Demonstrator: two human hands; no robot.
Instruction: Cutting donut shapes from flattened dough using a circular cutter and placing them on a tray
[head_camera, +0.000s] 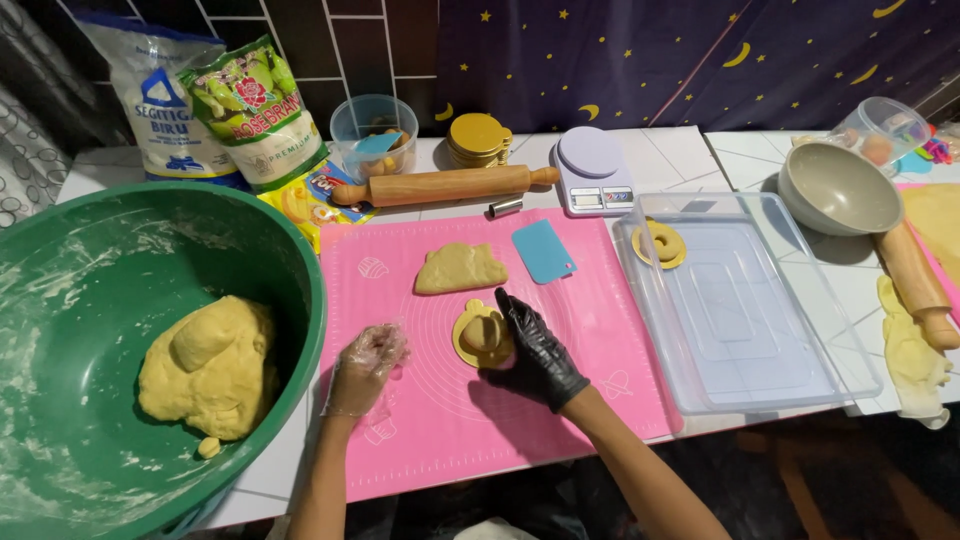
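My right hand (535, 350), in a black glove, presses on a lump of dough inside a yellow round cutter mould (478, 337) on the pink silicone mat (600, 340). In a clear plastic glove, my left hand (367, 367) rests curled on the mat just left of the mould; whether it holds a bit of dough is unclear. A flattened piece of dough (459, 268) lies on the mat beyond the mould, beside a blue scraper (543, 250).
A big green bowl (290, 300) with a dough mass (208, 368) stands at left. Behind the mat lie a wooden rolling pin (445, 185), flour bags (250, 110), a kitchen scale (592, 170). A clear tray (750, 310) holding a shaped ring (661, 243) sits at right.
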